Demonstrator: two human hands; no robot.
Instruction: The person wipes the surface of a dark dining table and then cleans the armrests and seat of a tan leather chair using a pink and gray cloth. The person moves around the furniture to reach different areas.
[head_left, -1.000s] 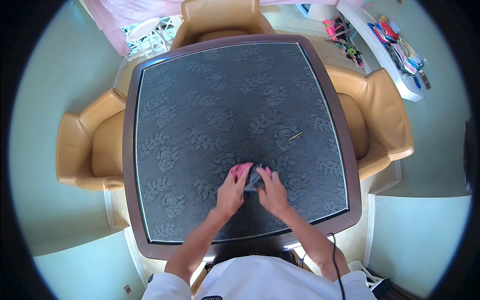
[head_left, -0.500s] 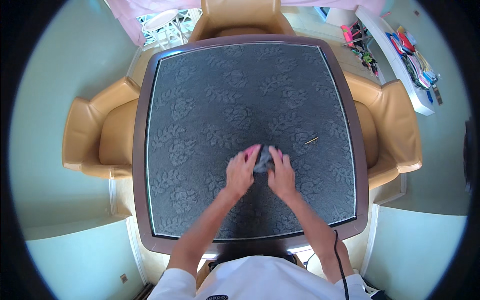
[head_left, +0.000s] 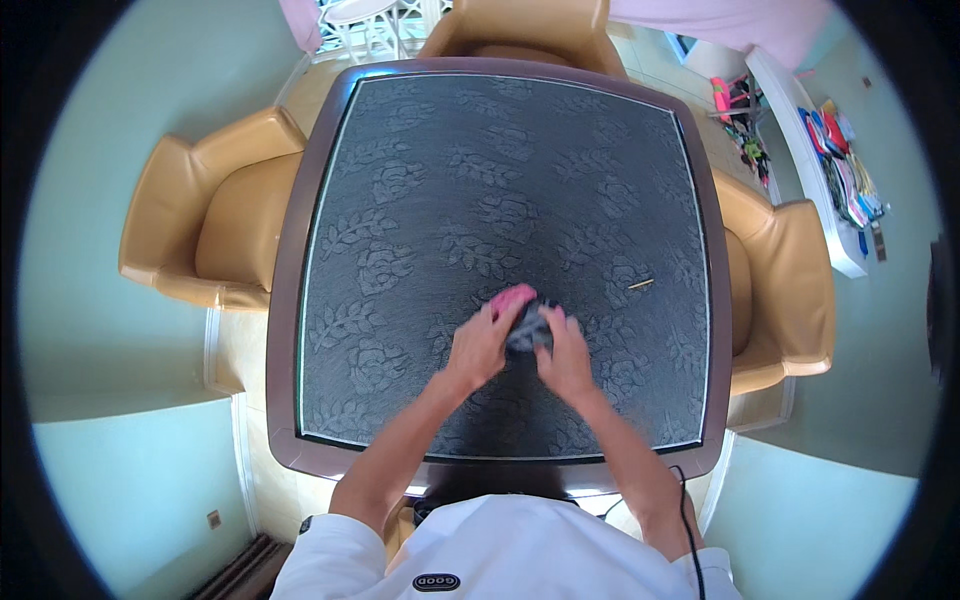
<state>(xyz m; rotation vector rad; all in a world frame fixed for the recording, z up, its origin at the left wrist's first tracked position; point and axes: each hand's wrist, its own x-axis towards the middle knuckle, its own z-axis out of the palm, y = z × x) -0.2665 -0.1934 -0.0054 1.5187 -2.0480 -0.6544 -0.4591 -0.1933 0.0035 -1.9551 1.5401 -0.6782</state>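
Between both hands, above the near middle of the table, is a small soft-looking bundle (head_left: 526,330) in pink, black and grey. It is smeared by motion, so its exact kind does not show. My left hand (head_left: 482,345) grips it from the left, and a pink part sticks up past the fingertips. From the right, my right hand (head_left: 566,355) pinches it with thumb and fingers, a bit of pink showing at the fingertips. Farther to the right, a thin gold-coloured stick (head_left: 640,285) lies on the dark flower-patterned tabletop (head_left: 400,240), apart from both hands.
The table has a raised brown rim (head_left: 285,370). Tan armchairs stand at the left (head_left: 215,215), the right (head_left: 785,290) and the far side (head_left: 530,30). A white shelf (head_left: 800,150) with piled items runs along the right wall. A black cord hangs by my right forearm.
The whole view has turned and shifted slightly. Both hands still grip the bundle, and more of its pink part now shows above my left fingertips. The gold stick lies as before.
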